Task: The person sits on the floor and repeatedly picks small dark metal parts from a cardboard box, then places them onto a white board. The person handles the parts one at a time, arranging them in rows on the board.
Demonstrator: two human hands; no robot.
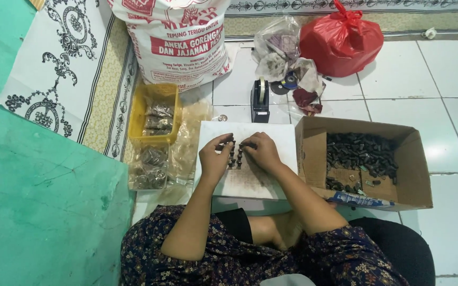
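A white board (250,182) lies on the floor in front of me. On it, small dark metal parts (235,157) stand in two short rows. My left hand (214,157) rests at the left of the rows, its fingers curled on the upper parts. My right hand (262,151) pinches the parts at the upper right end of the rows. The two hands nearly meet above the parts, which they partly hide.
An open cardboard box (414,175) with many dark parts sits to the right. A yellow tray (139,114) and clear bags of packed parts (149,169) lie to the left. Behind the board are a tape dispenser (260,100), a large printed sack (178,42) and a red bag (340,42).
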